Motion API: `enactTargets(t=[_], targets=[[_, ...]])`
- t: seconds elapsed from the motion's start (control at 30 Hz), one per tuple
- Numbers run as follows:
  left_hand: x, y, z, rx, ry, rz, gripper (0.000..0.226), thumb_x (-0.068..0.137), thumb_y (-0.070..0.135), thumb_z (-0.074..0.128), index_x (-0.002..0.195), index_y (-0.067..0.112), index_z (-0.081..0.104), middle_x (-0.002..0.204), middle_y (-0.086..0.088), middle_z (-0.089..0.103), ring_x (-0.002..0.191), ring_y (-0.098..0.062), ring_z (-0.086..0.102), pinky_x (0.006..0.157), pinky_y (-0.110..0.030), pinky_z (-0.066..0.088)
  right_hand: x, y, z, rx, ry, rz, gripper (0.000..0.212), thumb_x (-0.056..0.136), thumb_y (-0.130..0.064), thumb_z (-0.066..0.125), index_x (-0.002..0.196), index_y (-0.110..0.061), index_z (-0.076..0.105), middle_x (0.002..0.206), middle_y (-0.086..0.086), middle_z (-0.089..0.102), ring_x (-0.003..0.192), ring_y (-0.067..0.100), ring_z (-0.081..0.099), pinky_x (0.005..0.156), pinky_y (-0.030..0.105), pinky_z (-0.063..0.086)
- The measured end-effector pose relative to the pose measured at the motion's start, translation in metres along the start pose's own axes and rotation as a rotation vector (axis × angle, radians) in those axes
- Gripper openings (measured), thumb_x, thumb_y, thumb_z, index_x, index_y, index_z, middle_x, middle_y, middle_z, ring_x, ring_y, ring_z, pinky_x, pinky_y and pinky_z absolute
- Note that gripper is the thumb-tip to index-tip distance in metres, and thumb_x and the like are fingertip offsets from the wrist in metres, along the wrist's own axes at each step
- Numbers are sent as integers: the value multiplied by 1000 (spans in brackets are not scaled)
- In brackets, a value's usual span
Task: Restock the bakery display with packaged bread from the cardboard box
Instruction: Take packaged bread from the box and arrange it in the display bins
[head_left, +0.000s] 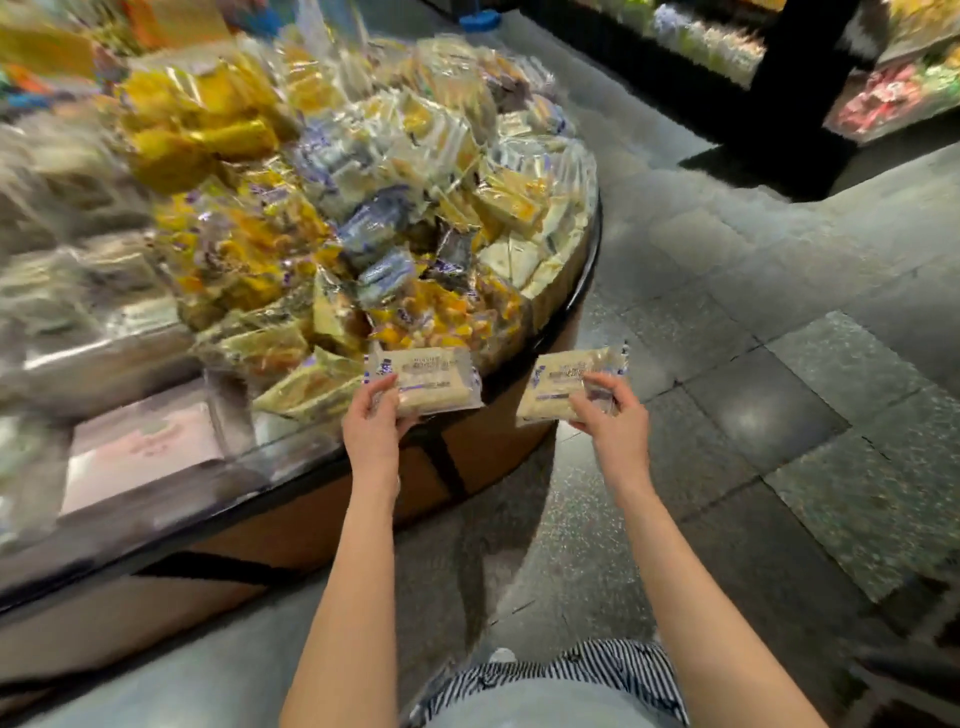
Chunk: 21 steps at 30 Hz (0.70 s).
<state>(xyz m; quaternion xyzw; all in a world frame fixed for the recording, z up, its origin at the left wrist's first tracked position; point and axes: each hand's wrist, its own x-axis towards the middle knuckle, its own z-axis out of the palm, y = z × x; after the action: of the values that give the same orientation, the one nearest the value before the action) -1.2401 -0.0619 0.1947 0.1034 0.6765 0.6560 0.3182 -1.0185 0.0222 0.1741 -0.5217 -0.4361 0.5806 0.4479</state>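
I reckon the restock is midway: my left grip (371, 423) pinches one bread packet (434, 382) at the heaped display (592, 270) edge, and my right grip (615, 423) pinches a second packet (563, 387) above the floor (753, 338), neither yet placed, with the cardboard box out of view.

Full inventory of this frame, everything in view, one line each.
Left-held pale bread pack in clear wrapper: 1, cream, at the display's near rim.
Right-held pale bread pack in clear wrapper: 1, cream, just right of that rim.
Heap of wrapped bakery packs: many, yellow, white and purple, piled on the display.
Round display stand: 1, brown side with black rim, left.
Pale pink sheet: 1, display's near left part.
Stone tile floor: grey, right and below.
Dark shelving unit: 1, black, top right, goods blurred.
Cardboard box: none in view.
Striped garment: 1, black and white, bottom centre.
Left hand: grips its pack.
Right hand: grips its pack.
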Motion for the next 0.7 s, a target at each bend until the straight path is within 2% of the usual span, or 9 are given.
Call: enactTargets(t=[0.13,0.27,0.37,0.43,0.5,0.6,0.67,0.7], targets=[[19,3,-79,-56,97,1,18,101,10,53,111,19,65,108,-5,61,91,-15,61,82,-31,59,-15,7,82,-69,-183,4,25,91,-6,66,116,-13,67,101,-8,66,95,9,68,76,26,59],[26,6,-145,-137,214,-24,27,98,0,51,110,22,63,130,-7,55,107,-20,64,82,-35,60,-29,14,155,-97,-352,17,33,89,-4,68,119,-18,68,109,-11,66,101,3,66,84,37,60],[32,15,-184,-158,289,-20,31,97,-2,50,116,21,59,132,-5,54,109,-22,64,83,-38,60,-33,19,202,-137,-448,9,34,89,-8,70,117,-25,68,112,-13,65,111,8,63,91,40,57],[39,22,-205,-183,344,4,33,96,-4,50,112,23,59,129,-5,55,103,-17,66,83,-36,60,-34,22,234,-168,-499,0,33,88,-12,71,114,-32,68,116,-12,64,115,14,62,94,42,55],[49,26,-225,-190,407,23,34,96,-6,49,110,24,58,127,-4,56,97,-13,66,82,-35,60,-34,25,268,-192,-545,-15,33,89,-14,71,117,-30,68,117,-11,62,117,15,60,96,41,54],[73,30,-253,-195,487,47,35,95,-8,49,108,24,58,131,-7,55,99,-13,64,79,-33,59,-33,29,320,-222,-617,-36,36,89,-12,69,125,-19,65,113,-11,60,111,7,58,95,31,53],[92,34,-273,-194,526,51,38,94,-8,49,105,26,60,132,-8,55,101,-15,65,78,-32,60,-29,33,356,-230,-660,-32,36,90,-12,69,125,-20,65,108,-15,58,102,0,58,94,31,53],[103,38,-282,-197,543,49,38,94,-8,49,104,27,60,132,-8,56,102,-17,65,79,-33,60,-25,35,375,-224,-680,-22,36,89,-13,70,123,-24,66,108,-15,59,102,1,59,94,33,54]])
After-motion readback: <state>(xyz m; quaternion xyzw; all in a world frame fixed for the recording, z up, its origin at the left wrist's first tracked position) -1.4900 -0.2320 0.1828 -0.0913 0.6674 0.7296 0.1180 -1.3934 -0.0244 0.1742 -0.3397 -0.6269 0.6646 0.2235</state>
